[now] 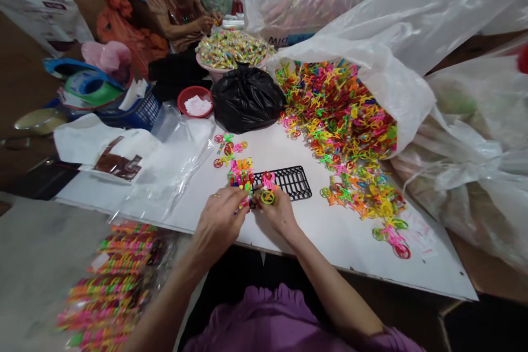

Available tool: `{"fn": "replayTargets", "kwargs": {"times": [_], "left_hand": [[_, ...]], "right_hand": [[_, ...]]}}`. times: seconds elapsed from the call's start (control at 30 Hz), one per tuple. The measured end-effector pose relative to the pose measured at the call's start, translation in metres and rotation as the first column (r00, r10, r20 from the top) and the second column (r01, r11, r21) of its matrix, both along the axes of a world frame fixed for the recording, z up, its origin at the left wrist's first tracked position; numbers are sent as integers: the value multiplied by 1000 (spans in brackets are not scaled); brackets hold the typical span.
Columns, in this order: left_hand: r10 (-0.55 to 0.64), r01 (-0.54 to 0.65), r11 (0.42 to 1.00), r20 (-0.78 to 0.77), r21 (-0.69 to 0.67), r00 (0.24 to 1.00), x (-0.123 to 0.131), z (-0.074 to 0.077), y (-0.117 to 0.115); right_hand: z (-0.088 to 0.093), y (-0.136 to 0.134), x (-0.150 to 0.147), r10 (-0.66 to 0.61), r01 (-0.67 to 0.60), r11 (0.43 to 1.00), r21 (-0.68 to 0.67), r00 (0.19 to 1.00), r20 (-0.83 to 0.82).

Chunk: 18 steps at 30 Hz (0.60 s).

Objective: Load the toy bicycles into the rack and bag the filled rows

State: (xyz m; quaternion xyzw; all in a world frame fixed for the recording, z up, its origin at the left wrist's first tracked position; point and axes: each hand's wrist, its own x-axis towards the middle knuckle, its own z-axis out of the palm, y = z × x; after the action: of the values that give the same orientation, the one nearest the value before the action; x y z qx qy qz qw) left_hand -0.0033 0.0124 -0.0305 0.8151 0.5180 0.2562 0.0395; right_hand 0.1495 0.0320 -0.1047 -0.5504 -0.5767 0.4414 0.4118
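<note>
A black slotted plastic rack lies on the white tabletop, its left end packed with a row of small bright plastic toy bicycles. My left hand is at the near side of that row, fingers bent and pressed together; what they pinch is hidden. Between the fingers of my right hand is a toy bicycle with a yellow-green wheel and pink and red parts, held over the rack's middle. Both hands' fingertips nearly meet. A few loose toy bicycles lie behind the row.
A heap of toy bicycles spills from a large clear bag on the right. Behind stand a black bag, a red bowl of white material and a basin of small wrapped pieces. Packed toys lie lower left. Another person sits at the back.
</note>
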Motion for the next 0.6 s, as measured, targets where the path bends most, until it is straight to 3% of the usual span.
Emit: {"fn": "replayTargets", "kwargs": {"times": [0.17, 0.37, 0.5, 0.6], "left_hand": [[-72, 73, 997, -26, 33, 997, 13, -13, 0], [-67, 66, 995, 11, 76, 998, 20, -19, -3], [-78, 69, 980, 42, 185, 996, 24, -22, -8], [-137, 119, 959, 54, 257, 989, 21, -27, -13]], "right_hand": [[-1, -9, 0, 70, -123, 978, 168, 954, 291], [16, -4, 6, 270, -333, 943, 21, 798, 538], [20, -10, 9, 308, -374, 927, 18, 788, 533], [21, 0, 29, 483, -534, 845, 2, 767, 423]]}}
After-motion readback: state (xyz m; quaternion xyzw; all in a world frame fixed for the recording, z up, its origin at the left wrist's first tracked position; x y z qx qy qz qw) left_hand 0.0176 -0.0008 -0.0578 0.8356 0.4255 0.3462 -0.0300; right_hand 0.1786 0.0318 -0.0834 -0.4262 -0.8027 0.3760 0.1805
